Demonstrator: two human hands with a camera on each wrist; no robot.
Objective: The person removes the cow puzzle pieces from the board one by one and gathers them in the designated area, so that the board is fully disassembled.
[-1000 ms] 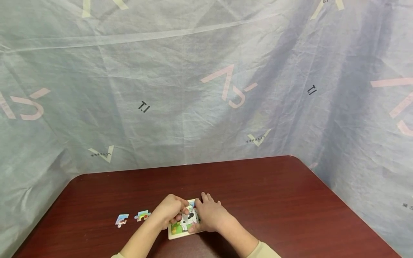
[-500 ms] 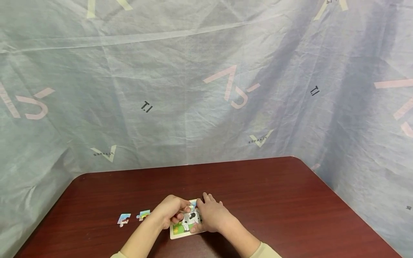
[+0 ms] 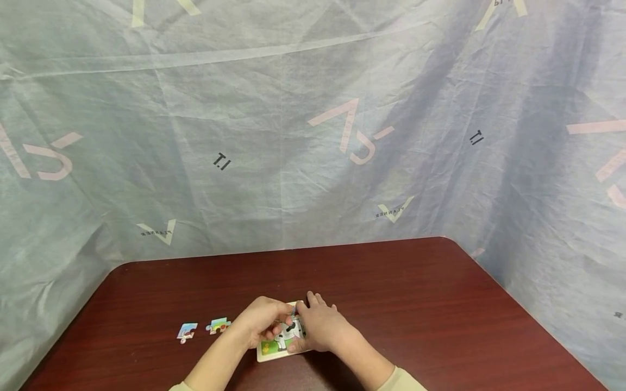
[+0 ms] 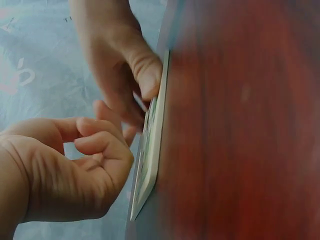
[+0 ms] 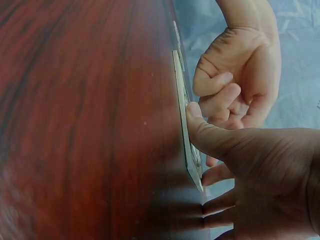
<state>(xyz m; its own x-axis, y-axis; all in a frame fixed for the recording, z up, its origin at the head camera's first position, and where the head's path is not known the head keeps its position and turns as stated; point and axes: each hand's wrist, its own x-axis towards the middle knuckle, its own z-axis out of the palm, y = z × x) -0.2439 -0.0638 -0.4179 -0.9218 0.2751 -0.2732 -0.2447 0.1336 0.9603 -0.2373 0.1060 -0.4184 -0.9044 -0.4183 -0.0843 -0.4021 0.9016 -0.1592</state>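
Note:
A small jigsaw puzzle [image 3: 267, 350] with a black-and-white cow on green grass lies in a pale frame on the table. Over its left half is my left hand [image 3: 259, 320], the index finger reaching its far part and the other fingers loosely curled. No piece shows between those fingers in the wrist views. My right hand [image 3: 323, 326] spans the puzzle's right side; its thumb [image 5: 195, 112] rests on the picture near the front edge, and the other fingers stretch toward the far side. Much of the picture is hidden under both hands.
Two loose jigsaw pieces lie left of the puzzle: a blue-and-white piece [image 3: 187, 332] and a green, yellow and red piece [image 3: 218, 325]. The dark red wooden table [image 3: 415, 304] extends around them. A grey printed cloth [image 3: 274, 136] hangs behind and at the sides.
My left hand has shifted slightly right and now covers more of the cow picture. The right hand keeps its place on the puzzle, and the loose pieces lie as before.

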